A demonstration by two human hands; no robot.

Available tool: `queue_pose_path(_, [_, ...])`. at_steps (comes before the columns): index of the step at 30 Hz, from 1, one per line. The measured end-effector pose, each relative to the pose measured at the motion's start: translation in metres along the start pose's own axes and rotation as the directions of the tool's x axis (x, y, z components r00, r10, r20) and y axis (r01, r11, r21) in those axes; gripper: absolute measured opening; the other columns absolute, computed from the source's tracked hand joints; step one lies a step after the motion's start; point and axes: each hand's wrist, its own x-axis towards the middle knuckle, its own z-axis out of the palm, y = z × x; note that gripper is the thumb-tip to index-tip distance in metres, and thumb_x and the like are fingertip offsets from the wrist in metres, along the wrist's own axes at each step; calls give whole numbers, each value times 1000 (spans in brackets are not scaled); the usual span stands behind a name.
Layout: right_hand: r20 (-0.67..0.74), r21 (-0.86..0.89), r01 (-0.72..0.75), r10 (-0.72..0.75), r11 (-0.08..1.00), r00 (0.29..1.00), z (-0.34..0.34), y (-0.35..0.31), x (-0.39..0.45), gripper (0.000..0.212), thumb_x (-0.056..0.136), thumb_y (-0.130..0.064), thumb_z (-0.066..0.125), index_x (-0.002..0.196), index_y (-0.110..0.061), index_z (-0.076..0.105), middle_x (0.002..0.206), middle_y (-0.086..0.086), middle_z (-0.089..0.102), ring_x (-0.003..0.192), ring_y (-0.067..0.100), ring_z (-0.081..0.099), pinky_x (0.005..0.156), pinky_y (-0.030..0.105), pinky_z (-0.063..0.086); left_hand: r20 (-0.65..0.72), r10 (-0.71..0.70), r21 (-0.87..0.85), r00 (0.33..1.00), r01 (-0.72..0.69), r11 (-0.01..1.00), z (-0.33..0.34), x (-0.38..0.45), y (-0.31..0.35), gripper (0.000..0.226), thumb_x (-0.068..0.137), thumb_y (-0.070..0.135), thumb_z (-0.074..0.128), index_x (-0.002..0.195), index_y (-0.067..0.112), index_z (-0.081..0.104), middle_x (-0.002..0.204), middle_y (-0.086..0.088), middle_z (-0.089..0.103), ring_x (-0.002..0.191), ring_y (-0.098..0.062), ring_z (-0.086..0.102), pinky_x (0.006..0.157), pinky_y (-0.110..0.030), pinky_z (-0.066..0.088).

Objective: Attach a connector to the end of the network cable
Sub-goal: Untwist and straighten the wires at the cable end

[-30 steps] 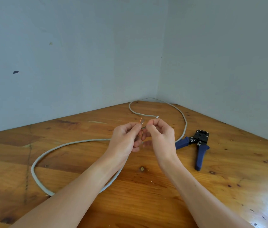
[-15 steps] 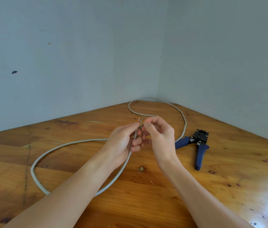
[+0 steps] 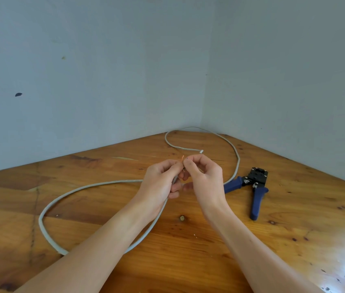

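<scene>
Both hands meet above the table, left hand touching right hand. Cable loops on the table left of the left hand, then passes behind both hands. Crimping tool lies on the table, right of the right hand

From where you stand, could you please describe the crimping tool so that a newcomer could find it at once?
Start at the wooden table in the wall corner. Right of the right hand lies the crimping tool, beside the grey cable. Only it has blue handles and a black head.
</scene>
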Motion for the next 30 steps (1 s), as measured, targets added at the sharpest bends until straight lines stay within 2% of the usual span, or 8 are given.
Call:
queue_pose_path(3, [-16,-18,17,-17,1000,1000,0,2,1,12,97,-13,61,90,-10,70,64,-6,66,64,6,64,55,25,55,-41,23,-6,999,-24,1000,0,0,-2,21,99,16,59,96,-1,71,67,-1,60,51,-12,41,43,-23,33])
queue_pose_path(5, [-23,-24,17,-18,1000,1000,0,3,1,12,97,-14,61,90,-11,71,64,-7,67,63,5,64,55,22,53,-52,32,-14,998,-33,999,0,0,-3,19,98,13,61,95,-2,72,67,-2,60,51,-13,42,43,-23,34])
queue_pose_path(12, [-38,-27,14,-15,1000,999,-1,5,2,12,98,-16,62,94,-11,71,65,-6,67,63,4,64,57,23,55,-41,68,-6,997,-68,998,0,-2,-3,16,96,12,63,90,1,73,66,-2,63,52,-15,40,44,-25,33])
queue_pose_path(19, [21,47,-19,18,999,1000,-1,2,2,12,98,-13,60,96,-6,70,67,-1,66,65,8,64,55,27,55,-77,105,105,991,-97,990,0,-2,-2,19,94,19,65,80,20,76,62,6,63,47,-11,43,42,-21,36])
queue_pose_path(27, [-18,-7,44,-44,999,999,-1,4,2,9,95,-12,63,90,-12,70,67,-4,69,64,8,65,55,24,55,-112,65,86,992,-55,995,1,-2,-3,19,95,23,64,81,18,75,67,0,58,49,-11,45,43,-21,38])
queue_pose_path(30, [-19,-23,50,-51,998,999,-2,4,2,8,95,-12,64,90,-12,71,69,-6,69,64,5,63,56,24,55,-121,119,172,985,-97,980,0,-2,-2,18,94,24,65,79,20,75,65,5,61,48,-6,47,43,-18,36])
